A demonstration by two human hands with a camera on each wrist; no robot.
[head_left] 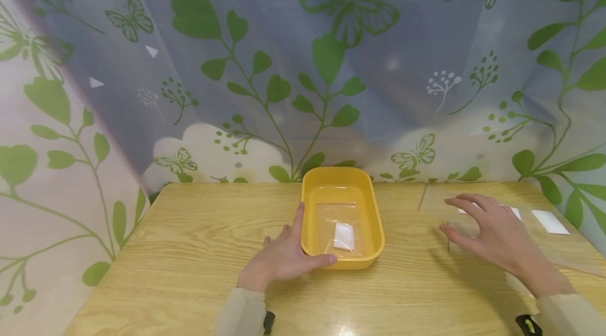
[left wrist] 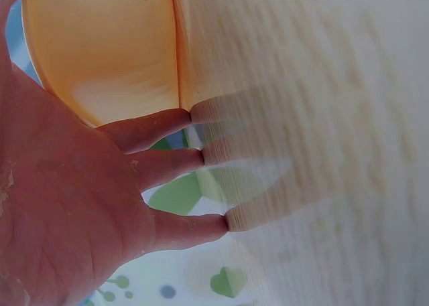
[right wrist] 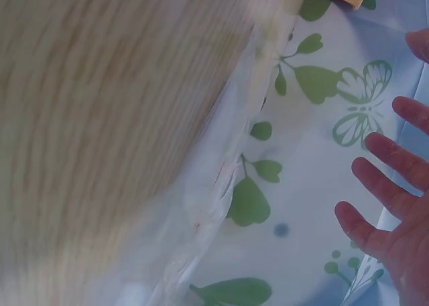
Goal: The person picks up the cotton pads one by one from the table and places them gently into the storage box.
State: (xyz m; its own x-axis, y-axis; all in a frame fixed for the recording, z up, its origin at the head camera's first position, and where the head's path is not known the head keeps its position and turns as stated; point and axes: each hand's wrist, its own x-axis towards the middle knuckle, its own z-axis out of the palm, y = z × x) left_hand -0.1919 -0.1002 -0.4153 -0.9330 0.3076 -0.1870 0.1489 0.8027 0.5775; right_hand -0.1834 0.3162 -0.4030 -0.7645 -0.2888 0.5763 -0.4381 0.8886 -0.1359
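A yellow rectangular container (head_left: 377, 236) stands on the table, with a clear plastic bag (head_left: 326, 220) bearing a white label (head_left: 344, 236) inside it. My left hand (head_left: 284, 262) spans its near left corner: the index finger lies against the left side and the thumb along the near rim. In the left wrist view, three straight fingers (left wrist: 181, 160) of it reach down to the tabletop. Over more clear bags (head_left: 433, 198) with white labels (head_left: 549, 222), at the right, hovers my right hand (head_left: 497, 236), fingers spread and nothing in its grasp.
The wood-grain table (head_left: 203, 252) ends at a curtain (head_left: 265, 89) printed with green leaves and butterflies, just behind the container. Thin bags lie overlapping near the table's right edge. Dark wrist straps (head_left: 528, 324) show at both sleeves.
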